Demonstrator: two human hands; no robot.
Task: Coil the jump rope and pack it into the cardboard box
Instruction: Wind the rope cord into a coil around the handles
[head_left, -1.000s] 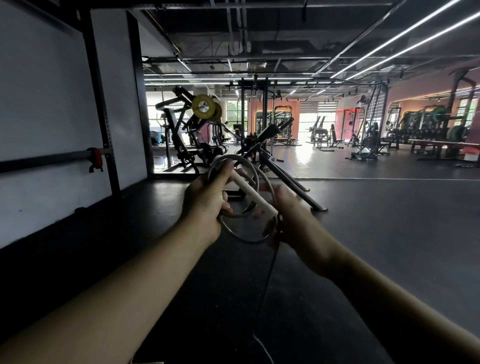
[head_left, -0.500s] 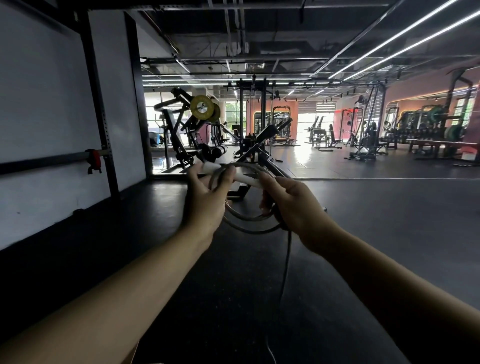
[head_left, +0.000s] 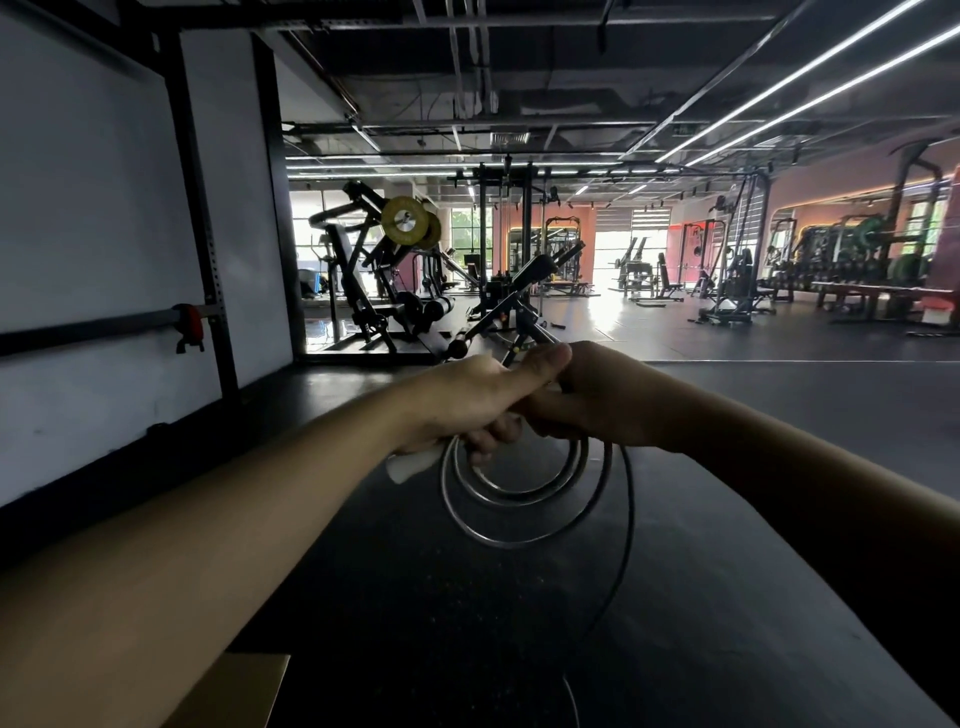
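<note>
The jump rope hangs in several grey coils below my two hands, which meet at chest height. My left hand is closed around the coils and a white handle that sticks out down-left of the fist. My right hand pinches the rope at the top of the coils, touching the left thumb. A loose strand trails from the right hand down to the floor. A corner of the cardboard box shows at the bottom, under my left forearm.
Dark rubber gym floor stretches ahead. A white wall with a black upright and a bar runs along the left. Weight machines and a bench stand just beyond my hands; more equipment fills the far right.
My hands have come together and dropped slightly. The coils, held upright between the hands before, now hang below them, and the white handle has swung from across the top to the lower left.
</note>
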